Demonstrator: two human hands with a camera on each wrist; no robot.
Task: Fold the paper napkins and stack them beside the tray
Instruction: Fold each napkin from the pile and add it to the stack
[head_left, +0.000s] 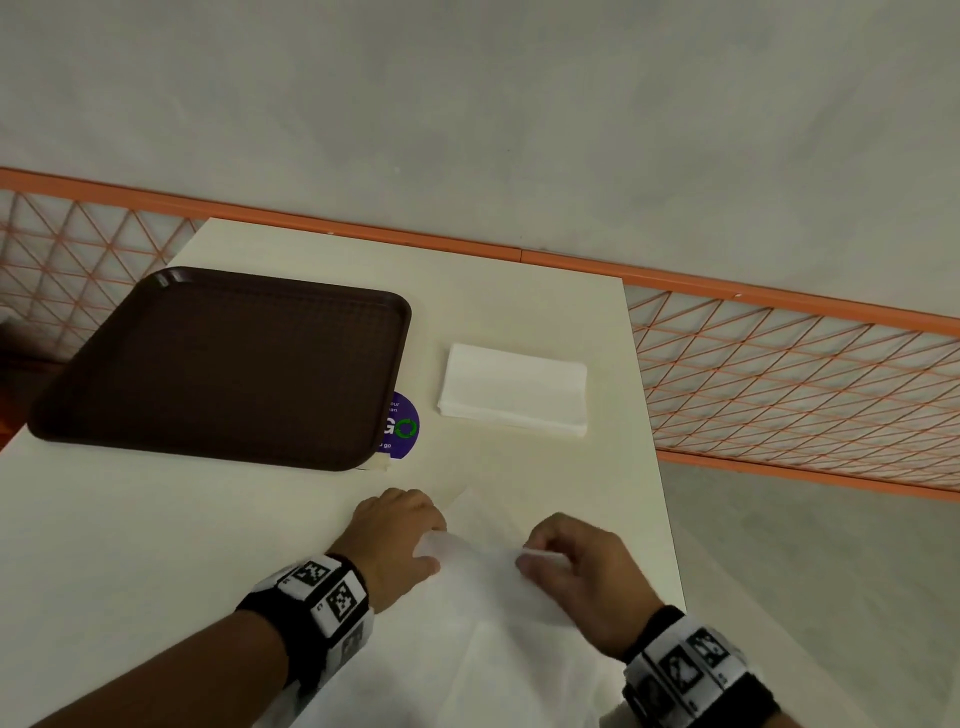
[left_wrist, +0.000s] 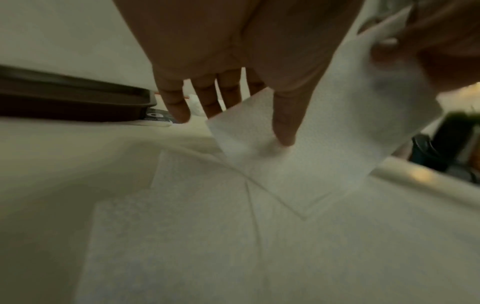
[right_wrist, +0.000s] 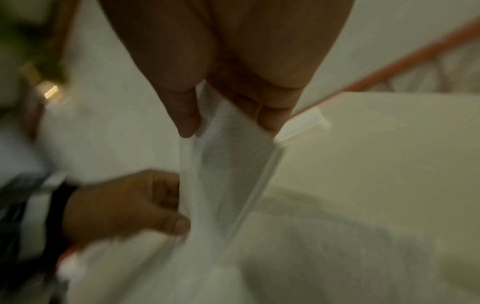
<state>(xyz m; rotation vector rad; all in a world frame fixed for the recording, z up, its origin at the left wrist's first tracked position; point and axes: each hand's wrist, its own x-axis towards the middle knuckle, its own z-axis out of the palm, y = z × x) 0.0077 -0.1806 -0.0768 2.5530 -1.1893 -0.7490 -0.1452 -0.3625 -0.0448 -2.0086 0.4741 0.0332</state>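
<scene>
My right hand (head_left: 571, 566) pinches a raised edge of the open napkin (head_left: 493, 613) lying near me, my left hand (head_left: 400, 540) pinches it close by, and the stack (head_left: 514, 389) sits farther up, ahead of both hands, right of the tray (head_left: 218, 364).

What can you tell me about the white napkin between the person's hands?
The napkin is thin, white, faintly textured paper, creased and partly lifted off the cream table. The right hand pinches its top edge between thumb and fingers; the left hand holds its left side, thumb on top. Its lower part lies on the table.
</scene>
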